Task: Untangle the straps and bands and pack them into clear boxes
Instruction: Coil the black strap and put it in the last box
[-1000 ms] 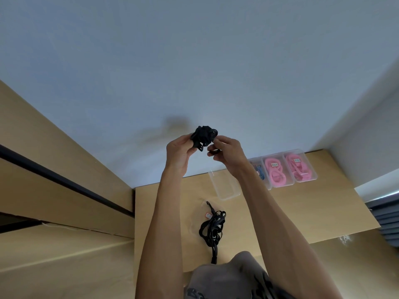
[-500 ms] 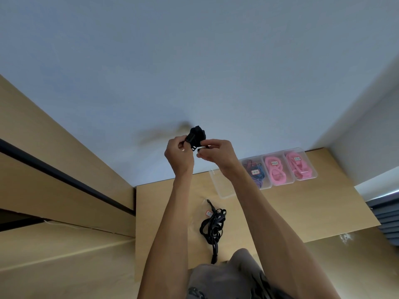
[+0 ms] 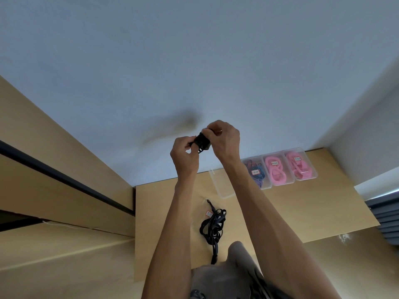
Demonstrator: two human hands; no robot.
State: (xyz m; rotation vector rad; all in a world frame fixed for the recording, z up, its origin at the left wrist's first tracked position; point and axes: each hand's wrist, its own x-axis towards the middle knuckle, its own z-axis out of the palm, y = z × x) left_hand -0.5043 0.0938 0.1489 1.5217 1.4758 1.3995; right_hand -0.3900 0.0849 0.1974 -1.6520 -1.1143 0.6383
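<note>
Both my hands are raised in front of the wall and hold a small bundled black strap (image 3: 202,143) between them. My left hand (image 3: 184,155) pinches its lower left side. My right hand (image 3: 224,139) grips its top right, fingers curled over it. On the wooden table (image 3: 280,212) below lies a tangled black strap (image 3: 212,227) with a small tag. An empty clear box (image 3: 218,183) stands behind it, partly hidden by my right forearm.
Three filled clear boxes stand in a row at the table's back right: one with dark blue and purple straps (image 3: 255,171), two with pink straps (image 3: 277,171) (image 3: 300,166). A wooden shelf unit (image 3: 54,190) rises on the left. A wall corner is at the right.
Both hands have shifted right and closed tighter round the black strap, which is now a more compact bundle. The box with blue straps has come out from behind my right arm.
</note>
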